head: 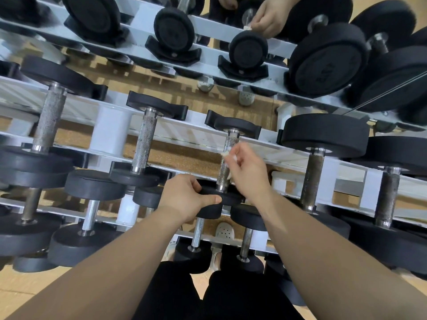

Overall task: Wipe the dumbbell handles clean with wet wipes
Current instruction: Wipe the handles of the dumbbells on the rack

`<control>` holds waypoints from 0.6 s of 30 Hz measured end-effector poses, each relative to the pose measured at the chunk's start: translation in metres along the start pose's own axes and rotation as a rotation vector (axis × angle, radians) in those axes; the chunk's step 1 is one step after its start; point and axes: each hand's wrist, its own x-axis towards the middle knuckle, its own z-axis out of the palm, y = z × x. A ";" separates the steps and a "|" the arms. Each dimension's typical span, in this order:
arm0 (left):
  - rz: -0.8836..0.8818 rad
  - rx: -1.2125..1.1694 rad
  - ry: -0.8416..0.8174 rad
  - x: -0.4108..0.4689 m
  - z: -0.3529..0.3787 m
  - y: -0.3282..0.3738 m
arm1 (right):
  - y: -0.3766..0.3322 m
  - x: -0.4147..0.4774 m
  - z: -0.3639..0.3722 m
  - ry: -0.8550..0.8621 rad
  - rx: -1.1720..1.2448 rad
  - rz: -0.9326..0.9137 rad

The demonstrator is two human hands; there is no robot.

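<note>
**Dumbbell rack, upper tier: one small dumbbell under wiping**

- Rack: white steel, tiered, with black cradles along its back rail. It backs onto a mirror that repeats the row.
- Dumbbell: small, black heads. It lies across the upper tier, right of the rack's middle, with its far head in a back-rail cradle and its near head at the front rail.
- Handle: knurled steel, bare near the far head.
- Wet wipe: white, crumpled, pressed against the middle of the handle.
- Right hand: fingers curled, pinching the wet wipe to the handle.
- Left hand: thumb and fingers curled round the rim of the near head, gripping it.
- Left neighbour: a dumbbell with a grey knurled handle, just beside.
- Right neighbour: a larger dumbbell with a dark, spotted handle.
- Lower tier: more dumbbells nearer the front edge.
</note>
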 end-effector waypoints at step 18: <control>-0.013 -0.013 -0.005 -0.001 0.001 0.000 | -0.013 0.021 -0.006 0.020 0.059 0.077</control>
